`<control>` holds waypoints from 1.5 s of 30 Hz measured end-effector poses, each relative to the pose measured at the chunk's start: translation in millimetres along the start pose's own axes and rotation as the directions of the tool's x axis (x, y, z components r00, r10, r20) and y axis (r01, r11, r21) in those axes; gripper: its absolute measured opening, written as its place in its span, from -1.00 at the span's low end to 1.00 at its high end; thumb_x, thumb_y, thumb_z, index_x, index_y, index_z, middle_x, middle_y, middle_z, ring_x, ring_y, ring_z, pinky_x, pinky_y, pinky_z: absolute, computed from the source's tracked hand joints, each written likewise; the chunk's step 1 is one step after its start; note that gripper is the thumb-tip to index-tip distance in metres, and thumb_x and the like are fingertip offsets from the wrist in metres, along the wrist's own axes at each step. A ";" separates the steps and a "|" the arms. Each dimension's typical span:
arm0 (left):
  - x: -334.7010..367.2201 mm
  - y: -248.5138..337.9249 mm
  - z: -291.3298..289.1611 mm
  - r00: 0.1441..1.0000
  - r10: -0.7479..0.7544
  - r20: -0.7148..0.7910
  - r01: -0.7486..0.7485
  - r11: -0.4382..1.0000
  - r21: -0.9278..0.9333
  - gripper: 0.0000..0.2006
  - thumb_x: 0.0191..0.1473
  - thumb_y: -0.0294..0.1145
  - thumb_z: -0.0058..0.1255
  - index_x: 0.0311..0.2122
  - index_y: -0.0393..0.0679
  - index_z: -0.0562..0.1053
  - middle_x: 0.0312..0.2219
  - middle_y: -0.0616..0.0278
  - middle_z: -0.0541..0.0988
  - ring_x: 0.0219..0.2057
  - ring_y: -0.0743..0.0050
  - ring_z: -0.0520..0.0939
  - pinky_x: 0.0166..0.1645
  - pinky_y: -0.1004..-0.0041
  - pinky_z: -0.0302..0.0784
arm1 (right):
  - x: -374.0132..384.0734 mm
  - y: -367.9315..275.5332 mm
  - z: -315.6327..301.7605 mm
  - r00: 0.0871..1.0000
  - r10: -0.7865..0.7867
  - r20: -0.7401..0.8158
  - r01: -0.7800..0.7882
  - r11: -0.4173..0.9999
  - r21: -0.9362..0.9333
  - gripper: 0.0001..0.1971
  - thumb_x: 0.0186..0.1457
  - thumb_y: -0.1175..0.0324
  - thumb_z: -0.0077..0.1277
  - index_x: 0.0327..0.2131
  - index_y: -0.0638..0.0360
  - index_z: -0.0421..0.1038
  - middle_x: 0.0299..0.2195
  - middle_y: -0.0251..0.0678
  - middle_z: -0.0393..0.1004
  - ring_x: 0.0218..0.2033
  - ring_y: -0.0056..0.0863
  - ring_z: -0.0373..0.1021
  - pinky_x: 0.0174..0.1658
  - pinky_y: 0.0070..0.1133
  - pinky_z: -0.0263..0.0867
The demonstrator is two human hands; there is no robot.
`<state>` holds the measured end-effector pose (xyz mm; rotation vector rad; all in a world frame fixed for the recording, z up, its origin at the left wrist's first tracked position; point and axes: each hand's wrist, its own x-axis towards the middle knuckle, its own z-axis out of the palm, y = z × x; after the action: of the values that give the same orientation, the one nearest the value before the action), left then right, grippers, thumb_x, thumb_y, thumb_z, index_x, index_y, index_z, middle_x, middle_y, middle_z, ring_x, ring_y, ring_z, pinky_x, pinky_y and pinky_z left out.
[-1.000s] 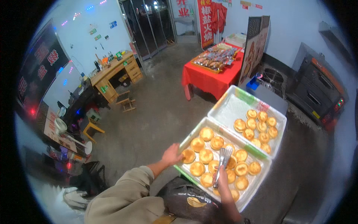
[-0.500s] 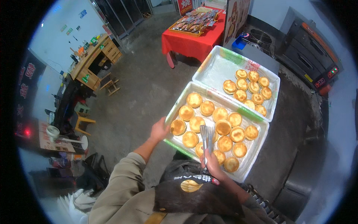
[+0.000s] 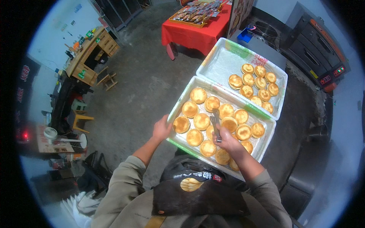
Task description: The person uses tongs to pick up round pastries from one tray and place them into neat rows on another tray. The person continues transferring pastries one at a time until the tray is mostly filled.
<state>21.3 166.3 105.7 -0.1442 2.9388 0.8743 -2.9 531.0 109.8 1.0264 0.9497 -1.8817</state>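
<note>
My left hand (image 3: 162, 128) is closed on the left wall of the near white foam box (image 3: 267, 136). Inside this box lie several round, golden-brown filled pastries (image 3: 201, 121). My right hand (image 3: 226, 139), above the middle of the box, grips metal tongs (image 3: 215, 121). The tips of the tongs point away from me, among the pastries; nothing shows clamped between them. Part of the box's near right corner is hidden under my right forearm. Adjoining the far edge, a second foam box (image 3: 218, 62) holds more pastries (image 3: 246, 91), grouped toward its right side.
A red-covered table (image 3: 186, 37) with a tray of packaged goods (image 3: 197, 14) stands beyond the boxes. At the right are a dark deck oven (image 3: 311, 49) and a dark grey cabinet (image 3: 308, 171). Wooden desk (image 3: 89, 57), small stool (image 3: 107, 78) and yellow stool (image 3: 80, 121) are at the left.
My right hand has moved the tongs away from me, from the near side of the box to its middle. My left hand stays on the box wall. The view has shifted slightly.
</note>
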 end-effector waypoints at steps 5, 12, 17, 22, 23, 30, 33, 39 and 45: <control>0.3 -2.1 1.1 0.999 0.019 -0.027 -0.020 0.999 -0.025 -0.46 0.19 -0.25 0.19 0.25 -0.21 0.46 -0.01 -0.25 0.68 0.03 -0.34 0.69 0.16 -0.08 0.60 | 23.8 14.2 11.2 0.982 -0.163 -0.094 0.155 0.985 -0.081 -0.68 0.53 -0.01 -0.09 -0.07 0.04 0.30 -0.42 -0.36 0.42 -0.61 -0.56 0.29 -0.58 -0.56 0.25; 2.0 -6.5 2.1 1.000 -0.003 -0.007 0.003 0.998 -0.063 -0.47 0.18 -0.26 0.19 0.22 -0.25 0.48 0.01 -0.27 0.67 0.04 -0.35 0.69 0.17 -0.07 0.60 | 49.7 29.2 5.6 0.928 -0.369 -0.049 0.352 0.913 -0.207 -0.66 0.52 0.00 -0.07 -0.06 0.10 0.36 -0.41 -0.38 0.41 -0.63 -0.57 0.30 -0.58 -0.50 0.28; 1.3 -7.4 2.4 0.998 0.029 -0.047 -0.032 0.998 -0.055 -0.47 0.18 -0.26 0.18 0.22 -0.26 0.48 0.01 -0.27 0.67 0.03 -0.35 0.69 0.16 -0.07 0.60 | 57.3 23.5 -2.1 0.887 -0.444 -0.125 0.389 0.865 -0.317 -0.64 0.51 0.02 -0.04 -0.05 0.16 0.42 -0.39 -0.38 0.48 -0.65 -0.59 0.31 -0.58 -0.52 0.29; 0.3 -6.9 0.9 1.000 0.002 -0.011 -0.003 0.997 -0.071 -0.47 0.18 -0.25 0.18 0.21 -0.25 0.48 0.01 -0.24 0.68 0.04 -0.33 0.69 0.18 -0.06 0.59 | 62.9 9.8 -9.6 0.880 -0.475 -0.024 0.443 0.836 -0.324 -0.67 0.50 0.05 -0.01 -0.07 0.16 0.45 -0.38 -0.39 0.52 -0.64 -0.60 0.33 -0.57 -0.55 0.29; 0.7 -6.5 0.9 1.000 0.004 -0.016 -0.005 0.998 -0.061 -0.47 0.18 -0.25 0.18 0.21 -0.25 0.48 0.01 -0.23 0.68 0.05 -0.33 0.68 0.18 -0.06 0.58 | 66.2 4.6 -9.7 0.877 -0.480 -0.024 0.447 0.833 -0.326 -0.67 0.50 0.06 0.00 -0.07 0.16 0.45 -0.38 -0.39 0.52 -0.64 -0.60 0.33 -0.57 -0.55 0.29; 1.7 -6.3 2.4 0.999 0.003 -0.038 -0.006 0.998 -0.062 -0.53 0.17 -0.32 0.17 0.18 -0.21 0.52 -0.04 -0.24 0.69 0.01 -0.33 0.69 0.13 -0.05 0.62 | 80.7 -14.6 -4.8 0.881 -0.464 0.089 0.473 0.869 -0.144 -0.75 0.46 0.14 0.08 -0.09 0.13 0.46 -0.41 -0.41 0.50 -0.63 -0.62 0.35 -0.57 -0.61 0.26; 1.8 -8.9 3.8 0.999 0.008 -0.046 -0.012 0.997 -0.074 -0.52 0.17 -0.33 0.17 0.18 -0.22 0.51 -0.04 -0.25 0.68 0.01 -0.33 0.69 0.13 -0.05 0.62 | 68.8 -4.6 -5.0 0.863 -0.495 0.096 0.504 0.843 -0.185 -0.74 0.46 0.15 0.09 -0.05 0.14 0.47 -0.42 -0.42 0.50 -0.64 -0.63 0.34 -0.57 -0.62 0.26; 1.0 -11.9 6.7 0.999 -0.001 -0.051 -0.003 0.997 -0.078 -0.51 0.14 -0.33 0.20 0.18 -0.22 0.51 -0.04 -0.25 0.68 0.01 -0.33 0.69 0.14 -0.05 0.62 | 30.2 7.3 1.1 0.842 -0.523 0.133 0.540 0.807 -0.241 -0.65 0.46 0.18 0.10 0.15 0.17 0.47 -0.43 -0.43 0.49 -0.63 -0.66 0.35 -0.56 -0.64 0.27; 2.1 -11.0 6.8 0.997 0.026 -0.071 -0.032 0.996 -0.084 -0.53 0.13 -0.34 0.19 0.15 -0.24 0.53 -0.05 -0.24 0.69 0.00 -0.34 0.70 0.13 -0.05 0.62 | 59.8 -41.1 42.3 0.852 -0.416 0.317 0.492 0.844 -0.214 -0.66 0.43 0.15 0.16 0.09 0.16 0.49 -0.41 -0.43 0.51 -0.59 -0.68 0.36 -0.55 -0.65 0.25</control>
<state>20.8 160.8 93.9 -0.1404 2.9759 1.0202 -74.2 495.3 83.4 0.3767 1.3490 -2.1097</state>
